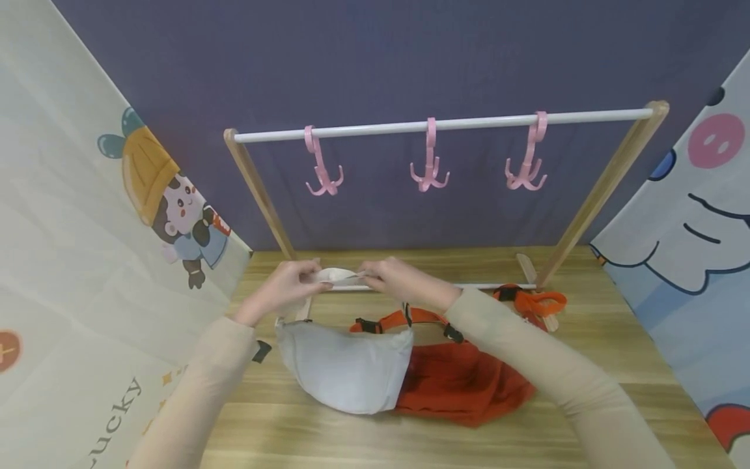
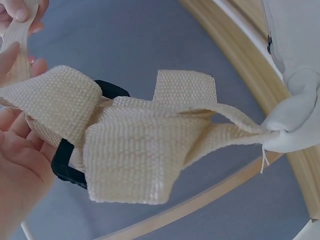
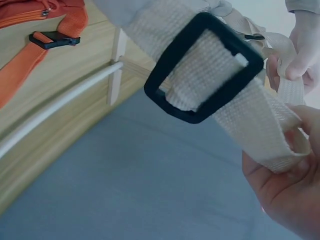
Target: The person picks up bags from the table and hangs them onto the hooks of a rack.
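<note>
Both hands hold the cream webbing strap (image 1: 338,277) of a white bag (image 1: 346,368), above the base of a clothes rack. My left hand (image 1: 287,288) pinches the strap's left side, and my right hand (image 1: 404,281) pinches its right side. Below them sits the white bag, overlapping a red bag (image 1: 463,384); whether it touches the table is unclear. The left wrist view has folded webbing (image 2: 135,155) through a black slider beside my left hand (image 2: 22,165). In the right wrist view, a black rectangular buckle (image 3: 245,65) sits on the strap near my right hand (image 3: 292,192).
Three pink hooks (image 1: 430,159) hang from the rack's white top rail (image 1: 375,129), between wooden posts (image 1: 603,189). The red bag's orange strap (image 1: 539,303) lies by the right foot. Printed cloths flank the wooden table (image 1: 263,423), with a dark blue wall behind.
</note>
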The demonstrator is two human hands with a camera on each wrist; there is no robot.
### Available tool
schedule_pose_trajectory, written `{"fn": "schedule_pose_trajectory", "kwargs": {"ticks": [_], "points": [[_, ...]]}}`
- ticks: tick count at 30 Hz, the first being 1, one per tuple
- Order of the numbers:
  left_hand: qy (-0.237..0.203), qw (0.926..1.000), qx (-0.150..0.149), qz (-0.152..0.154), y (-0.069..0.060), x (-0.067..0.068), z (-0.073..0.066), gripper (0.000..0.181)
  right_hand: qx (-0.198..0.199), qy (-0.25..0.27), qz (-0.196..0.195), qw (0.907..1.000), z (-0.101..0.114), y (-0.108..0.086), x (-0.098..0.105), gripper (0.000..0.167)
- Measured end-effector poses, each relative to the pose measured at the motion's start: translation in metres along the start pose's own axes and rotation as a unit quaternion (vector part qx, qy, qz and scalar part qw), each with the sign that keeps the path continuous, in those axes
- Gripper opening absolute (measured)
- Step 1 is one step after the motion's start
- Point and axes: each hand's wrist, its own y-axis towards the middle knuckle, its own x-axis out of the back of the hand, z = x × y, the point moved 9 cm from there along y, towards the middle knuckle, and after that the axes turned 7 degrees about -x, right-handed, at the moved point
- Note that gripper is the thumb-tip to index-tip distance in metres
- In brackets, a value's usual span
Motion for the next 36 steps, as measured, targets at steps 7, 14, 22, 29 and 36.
{"fn": "schedule_pose_trajectory", "kwargs": {"ticks": [7, 14, 22, 29, 36], "points": [[-0.033, 0.9992, -0.012, -0.018, 0.002, 0.016, -0.007, 0.017, 0.020, -0.021, -0.021, 0.9994, 0.010, 0.003, 0.017, 0.021], [-0.006, 0.9988, -0.020, -0.044, 0.007, 0.035, -0.013, 0.018, 0.026, -0.031, -0.057, 0.9976, 0.019, 0.009, 0.041, 0.015], [0.017, 0.9957, -0.039, -0.082, 0.015, 0.054, -0.020, 0.015, 0.032, -0.065, -0.090, 0.9934, 0.024, 0.019, 0.061, 0.016], [0.046, 0.9928, -0.042, -0.102, 0.026, 0.073, -0.024, 0.015, 0.027, -0.075, -0.107, 0.9911, 0.026, 0.028, 0.078, 0.018], [0.061, 0.9900, -0.043, -0.120, 0.035, 0.092, -0.031, 0.018, 0.026, -0.074, -0.133, 0.9880, 0.031, 0.037, 0.096, 0.017]]}}
